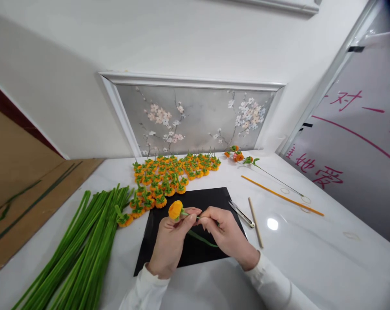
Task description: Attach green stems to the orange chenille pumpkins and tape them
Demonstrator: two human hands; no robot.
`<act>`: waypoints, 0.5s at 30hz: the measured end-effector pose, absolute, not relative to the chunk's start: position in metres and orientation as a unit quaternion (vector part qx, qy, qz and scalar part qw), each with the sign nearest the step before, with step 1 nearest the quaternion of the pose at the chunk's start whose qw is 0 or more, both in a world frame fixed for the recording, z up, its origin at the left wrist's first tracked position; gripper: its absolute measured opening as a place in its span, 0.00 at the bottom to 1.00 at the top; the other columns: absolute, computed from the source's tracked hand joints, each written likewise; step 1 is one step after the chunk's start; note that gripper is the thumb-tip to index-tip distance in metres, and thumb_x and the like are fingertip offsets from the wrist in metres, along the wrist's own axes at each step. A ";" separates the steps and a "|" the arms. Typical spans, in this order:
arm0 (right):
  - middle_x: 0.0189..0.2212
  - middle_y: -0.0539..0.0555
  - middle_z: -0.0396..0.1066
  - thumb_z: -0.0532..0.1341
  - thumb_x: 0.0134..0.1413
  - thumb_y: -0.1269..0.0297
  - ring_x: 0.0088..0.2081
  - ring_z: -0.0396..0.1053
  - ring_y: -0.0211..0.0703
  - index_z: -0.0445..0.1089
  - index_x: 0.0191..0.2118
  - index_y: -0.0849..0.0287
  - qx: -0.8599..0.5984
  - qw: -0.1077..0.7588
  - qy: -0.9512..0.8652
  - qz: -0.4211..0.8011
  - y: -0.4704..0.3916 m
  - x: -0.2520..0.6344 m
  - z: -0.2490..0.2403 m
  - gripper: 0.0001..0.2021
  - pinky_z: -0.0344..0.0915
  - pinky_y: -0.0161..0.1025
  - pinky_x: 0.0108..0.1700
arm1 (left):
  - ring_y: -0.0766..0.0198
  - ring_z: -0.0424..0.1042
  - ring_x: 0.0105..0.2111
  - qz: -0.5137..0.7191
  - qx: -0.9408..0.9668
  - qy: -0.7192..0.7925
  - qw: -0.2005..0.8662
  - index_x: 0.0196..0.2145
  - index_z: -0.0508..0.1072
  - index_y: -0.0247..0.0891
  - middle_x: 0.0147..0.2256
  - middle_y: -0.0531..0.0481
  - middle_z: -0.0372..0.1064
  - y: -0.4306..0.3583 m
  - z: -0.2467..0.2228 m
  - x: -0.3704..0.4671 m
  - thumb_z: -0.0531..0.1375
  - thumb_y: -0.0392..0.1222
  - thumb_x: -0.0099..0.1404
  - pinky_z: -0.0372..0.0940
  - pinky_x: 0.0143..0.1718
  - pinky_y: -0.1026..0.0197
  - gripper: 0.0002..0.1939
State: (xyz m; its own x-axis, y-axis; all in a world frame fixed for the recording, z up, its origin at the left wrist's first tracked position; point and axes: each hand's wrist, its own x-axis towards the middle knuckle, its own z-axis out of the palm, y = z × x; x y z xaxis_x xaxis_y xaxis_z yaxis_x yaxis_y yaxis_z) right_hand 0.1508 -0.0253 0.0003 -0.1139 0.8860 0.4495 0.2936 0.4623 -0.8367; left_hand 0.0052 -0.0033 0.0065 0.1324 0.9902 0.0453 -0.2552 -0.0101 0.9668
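Note:
An orange pipe-cleaner flower (176, 210) with a green stem is pinched in my left hand (173, 237), its head tilted up and to the left. Beside it, my right hand (227, 232) is closed with fingertips pressed together on the thin stem, close to the left fingertips. A green strip (203, 239) trails below both hands over the black mat (162, 254). Whether that strip is joined to the stem is hidden by my fingers. Rows of similar orange flower heads (164, 176) with green bases and upright wires stand just behind the mat.
Long green pipe cleaners (85, 249) lie at the left, near a cardboard box (36, 193). To the right are small snips (243, 214), a wooden stick (255, 221) and an orange pipe cleaner (282, 195). A finished-looking flower stem (238, 156) lies at the back right, near a whiteboard (353, 129).

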 end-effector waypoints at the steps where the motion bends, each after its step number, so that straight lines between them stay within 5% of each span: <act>1: 0.23 0.50 0.65 0.53 0.63 0.62 0.25 0.61 0.36 0.67 0.27 0.59 -0.429 0.511 -0.702 0.249 -0.025 0.151 0.000 0.15 0.58 0.33 0.28 | 0.61 0.73 0.35 0.541 0.455 0.394 0.587 0.25 0.80 0.38 0.32 0.48 0.77 -0.004 0.007 0.007 0.68 0.42 0.50 0.68 0.38 0.61 0.06; 9: 0.31 0.55 0.74 0.52 0.63 0.72 0.32 0.68 0.41 0.69 0.35 0.59 -0.442 0.451 -0.775 0.012 -0.024 0.149 -0.006 0.10 0.59 0.38 0.35 | 0.66 0.72 0.31 0.588 0.410 0.398 0.573 0.24 0.78 0.37 0.27 0.52 0.76 -0.004 0.003 0.013 0.70 0.39 0.47 0.68 0.38 0.65 0.05; 15: 0.24 0.52 0.69 0.49 0.62 0.72 0.26 0.64 0.39 0.65 0.28 0.59 -0.463 0.432 -0.773 0.039 -0.026 0.146 -0.005 0.12 0.55 0.37 0.31 | 0.67 0.70 0.30 0.585 0.453 0.359 0.568 0.22 0.77 0.37 0.27 0.53 0.74 -0.004 0.004 0.010 0.69 0.37 0.50 0.67 0.34 0.67 0.05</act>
State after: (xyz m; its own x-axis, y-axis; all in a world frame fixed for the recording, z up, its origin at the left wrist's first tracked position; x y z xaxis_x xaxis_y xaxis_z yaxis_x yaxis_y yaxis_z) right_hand 0.1459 -0.0257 -0.0050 -0.1974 0.7492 0.6322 0.6816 0.5684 -0.4608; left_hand 0.0103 -0.0045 0.0037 0.0572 0.9909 0.1221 -0.3394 -0.0958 0.9357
